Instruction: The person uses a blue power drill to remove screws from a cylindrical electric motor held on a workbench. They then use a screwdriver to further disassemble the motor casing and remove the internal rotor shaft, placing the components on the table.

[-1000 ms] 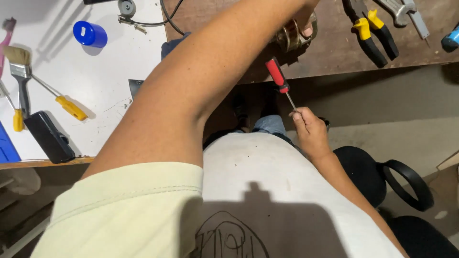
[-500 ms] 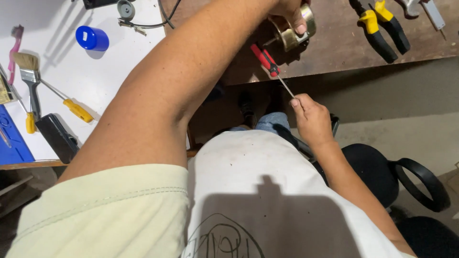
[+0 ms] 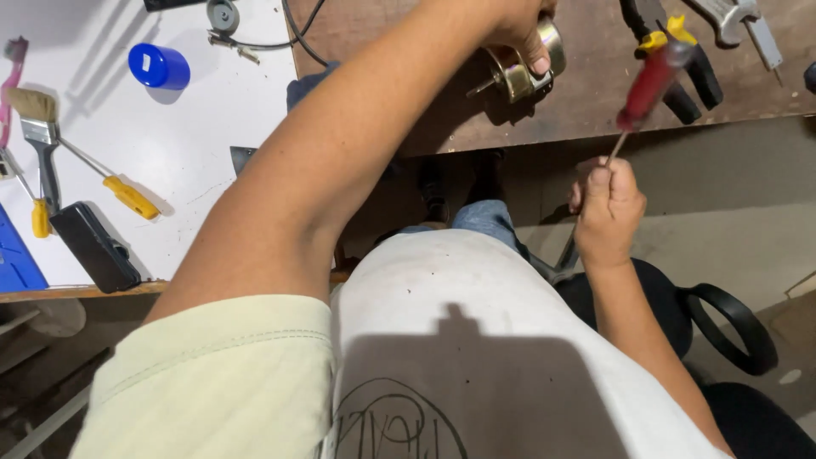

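head view: seated at brown surface [image 3: 442,110]
left hand [image 3: 518,21]: grips brass cylinder [image 3: 523,64], rigid, heavy-looking, smooth; hold body
right hand [image 3: 605,208]: clenched on red screwdriver [image 3: 650,81] shaft

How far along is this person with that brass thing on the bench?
Done, it seems: tools are laid out, like the yellow-handled pliers and paintbrush. In hand: the left hand grips a brass-coloured metal part on the brown bench; the right hand holds a red-handled screwdriver by its shaft, handle up, away from the part. Left: the tip has not met the part, so the real work looks unstarted.
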